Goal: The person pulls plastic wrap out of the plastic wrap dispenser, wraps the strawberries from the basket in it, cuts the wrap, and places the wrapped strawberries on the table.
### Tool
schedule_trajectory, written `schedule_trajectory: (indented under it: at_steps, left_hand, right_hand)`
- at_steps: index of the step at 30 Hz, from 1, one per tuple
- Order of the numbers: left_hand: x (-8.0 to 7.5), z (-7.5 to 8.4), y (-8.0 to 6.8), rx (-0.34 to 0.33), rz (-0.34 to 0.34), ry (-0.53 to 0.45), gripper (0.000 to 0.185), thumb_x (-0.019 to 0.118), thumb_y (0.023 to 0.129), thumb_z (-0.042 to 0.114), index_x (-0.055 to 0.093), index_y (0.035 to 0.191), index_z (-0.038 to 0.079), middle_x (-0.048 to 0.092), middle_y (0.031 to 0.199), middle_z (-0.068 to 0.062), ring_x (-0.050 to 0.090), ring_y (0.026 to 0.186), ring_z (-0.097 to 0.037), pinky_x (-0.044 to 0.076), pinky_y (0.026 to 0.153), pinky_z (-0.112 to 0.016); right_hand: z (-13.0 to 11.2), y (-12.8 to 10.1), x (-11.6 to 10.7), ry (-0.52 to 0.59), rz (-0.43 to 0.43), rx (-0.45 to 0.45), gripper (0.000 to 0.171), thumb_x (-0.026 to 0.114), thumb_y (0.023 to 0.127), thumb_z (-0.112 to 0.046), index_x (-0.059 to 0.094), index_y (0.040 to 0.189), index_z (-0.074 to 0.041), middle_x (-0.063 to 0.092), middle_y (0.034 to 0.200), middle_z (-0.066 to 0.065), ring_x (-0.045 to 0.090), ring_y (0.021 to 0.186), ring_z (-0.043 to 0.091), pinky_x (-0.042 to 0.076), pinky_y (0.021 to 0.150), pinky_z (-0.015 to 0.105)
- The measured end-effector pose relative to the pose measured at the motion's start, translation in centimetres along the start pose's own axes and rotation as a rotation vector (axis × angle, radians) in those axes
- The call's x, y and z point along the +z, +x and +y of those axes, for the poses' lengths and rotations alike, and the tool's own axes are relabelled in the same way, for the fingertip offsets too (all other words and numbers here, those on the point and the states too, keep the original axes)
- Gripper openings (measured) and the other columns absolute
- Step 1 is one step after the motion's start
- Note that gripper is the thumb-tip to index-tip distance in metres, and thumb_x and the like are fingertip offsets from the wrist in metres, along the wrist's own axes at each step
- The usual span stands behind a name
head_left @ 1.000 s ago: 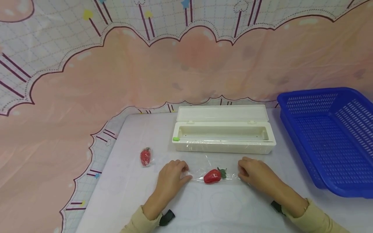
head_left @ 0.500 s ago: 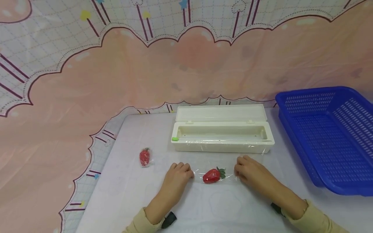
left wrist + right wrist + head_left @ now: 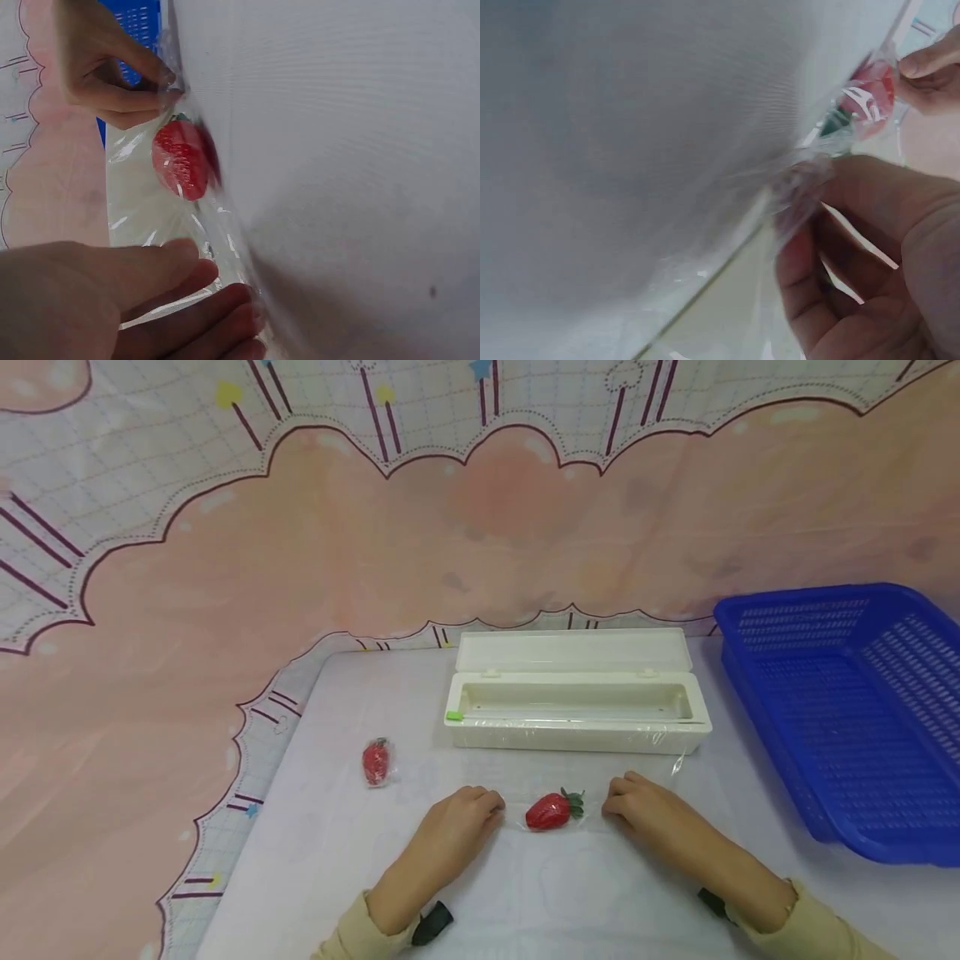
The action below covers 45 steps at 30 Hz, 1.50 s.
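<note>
White table (image 3: 337,852): both hands' curled fingers (image 3: 142,75) pinching cling film (image 3: 142,210) around strawberry (image 3: 549,811).

Open white plastic box (image 3: 577,714) blocks things behind the hands, blue mesh basket (image 3: 855,710) crowds the right; near table (image 3: 585,893) is free.

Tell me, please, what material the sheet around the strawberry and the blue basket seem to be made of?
The sheet looks like thin clear plastic film: it is see-through, creased, with shiny glints, and both hands pinch its ends. The blue basket looks like rigid moulded plastic with a fairly smooth finish: one even colour and regular slots in its walls.
</note>
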<state>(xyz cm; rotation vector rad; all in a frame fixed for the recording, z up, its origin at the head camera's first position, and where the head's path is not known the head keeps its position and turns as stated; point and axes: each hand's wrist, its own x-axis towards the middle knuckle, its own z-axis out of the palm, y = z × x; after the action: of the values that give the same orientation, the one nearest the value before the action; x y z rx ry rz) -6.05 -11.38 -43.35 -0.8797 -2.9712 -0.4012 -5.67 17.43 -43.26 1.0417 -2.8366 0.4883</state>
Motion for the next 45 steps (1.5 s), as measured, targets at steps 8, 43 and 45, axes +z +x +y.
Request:
schedule_trajectory:
  at_steps: [8,43,45]
  left_hand:
    - [-0.4,0.8,0.3,0.042,0.026,0.052,0.016,0.078,0.086,0.020,0.072,0.099,0.013,0.071,0.091,0.002,0.065,0.084,-0.014,0.054,0.073,-0.027]
    - [0.9,2.4,2.4,0.210,0.097,-0.005,0.037,0.088,0.074,0.027,0.074,0.105,0.012,0.073,0.099,0.003,0.068,0.092,-0.010,0.056,0.078,-0.024]
    - [0.9,2.4,2.6,0.204,0.091,-0.011,0.036,0.087,0.075,0.027,0.074,0.105,0.011,0.074,0.099,0.002,0.068,0.092,-0.010,0.056,0.079,-0.024]
  right_hand:
    - [-0.9,0.0,-0.1,-0.039,0.042,0.012,0.013,0.079,0.076,0.000,0.073,0.082,-0.009,0.063,0.081,-0.004,0.051,0.077,0.013,0.051,0.068,0.027]
    - [-3.1,2.4,0.7,-0.024,-0.033,0.056,0.040,0.083,0.078,-0.012,0.070,0.116,-0.007,0.065,0.103,0.000,0.060,0.095,0.019,0.055,0.080,0.035]
    - [-3.0,2.5,0.8,-0.027,-0.027,0.054,0.039,0.082,0.078,-0.011,0.071,0.115,-0.006,0.064,0.100,0.000,0.060,0.092,0.018,0.055,0.078,0.033]
